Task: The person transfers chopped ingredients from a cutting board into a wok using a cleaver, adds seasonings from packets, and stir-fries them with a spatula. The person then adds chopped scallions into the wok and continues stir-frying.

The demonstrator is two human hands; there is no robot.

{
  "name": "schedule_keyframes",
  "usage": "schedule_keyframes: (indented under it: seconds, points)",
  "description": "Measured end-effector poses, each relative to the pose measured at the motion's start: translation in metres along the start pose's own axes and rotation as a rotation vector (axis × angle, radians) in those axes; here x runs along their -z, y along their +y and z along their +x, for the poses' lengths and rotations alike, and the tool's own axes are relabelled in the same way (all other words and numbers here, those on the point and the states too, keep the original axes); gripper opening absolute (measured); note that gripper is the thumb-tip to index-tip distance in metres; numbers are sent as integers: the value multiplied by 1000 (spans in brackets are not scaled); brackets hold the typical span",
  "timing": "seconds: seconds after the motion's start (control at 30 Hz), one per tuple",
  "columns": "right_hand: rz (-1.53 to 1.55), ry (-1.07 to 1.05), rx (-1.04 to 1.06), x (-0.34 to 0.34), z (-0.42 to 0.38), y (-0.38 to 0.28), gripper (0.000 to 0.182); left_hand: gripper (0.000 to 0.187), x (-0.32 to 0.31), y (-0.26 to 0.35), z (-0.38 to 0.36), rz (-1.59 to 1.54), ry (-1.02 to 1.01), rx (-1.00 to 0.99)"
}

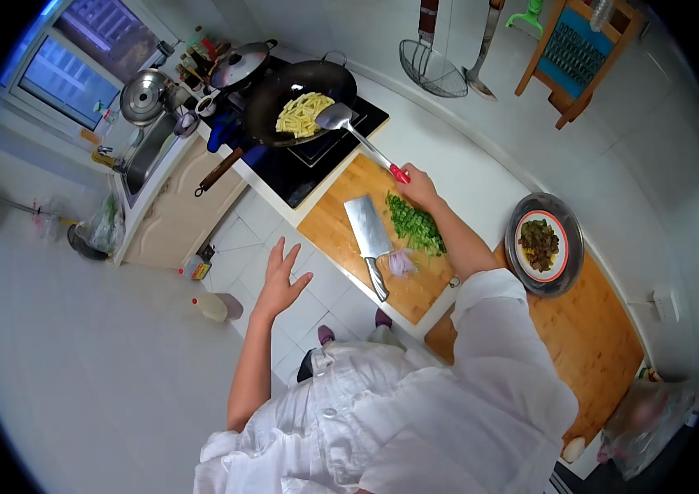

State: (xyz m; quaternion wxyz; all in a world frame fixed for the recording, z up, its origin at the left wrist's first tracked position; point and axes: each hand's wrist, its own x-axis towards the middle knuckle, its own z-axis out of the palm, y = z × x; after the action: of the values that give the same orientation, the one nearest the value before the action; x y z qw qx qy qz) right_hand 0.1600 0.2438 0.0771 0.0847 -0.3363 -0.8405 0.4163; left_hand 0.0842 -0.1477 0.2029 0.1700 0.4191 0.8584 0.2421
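The head view shows the right hand (419, 188) near the centre of the frame, its fingers closed round the red grip of a spatula (370, 148). The left hand (285, 280), left of centre, is open and holds nothing, fingers spread toward the top of the frame.

The spatula's long axis runs diagonally: its metal blade points to the upper left, over the edge of the food in the wok, and its grip lies to the lower right. The wok (316, 76) sits on the black stove (304, 177) at upper centre, holding pale yellow strips (303, 114); its wooden handle points to the lower left.

Below the right hand, a cutting board (329, 222) bears chopped greens (415, 224), a cleaver (368, 226) with its handle toward the bottom, and pale purple slices (401, 263) beside it. At right, a red-rimmed plate (562, 247) of dark green pieces rests in a metal dish (522, 277). A lidded pan (241, 66) stands at upper left, beside the wok.
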Motion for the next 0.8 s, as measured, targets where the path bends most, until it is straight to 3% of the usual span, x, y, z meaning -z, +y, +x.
schedule_keyframes:
  seconds: [0.1,0.2,0.27,0.43,0.53,0.8]
  points:
    - [67,-9,158,-4,-8,-19,45,65,-10,1,4,-23,-28,-14]
    - [289,-125,-3,-18,-31,-50,49,65,-24,3,12,-179,-89,63]
    - [317,-109,13,-46,-38,-57,51,65,-38,-4,18,-218,-103,61]
    - [254,30,44,-113,-53,-66,49,67,-44,4,18,-322,-167,75]
    - [39,35,-16,-133,-60,-76,51,66,-42,1,14,-350,-187,92]
    - [-95,-12,-146,-179,-56,-85,44,63,-20,-39,-2,-336,-156,106]
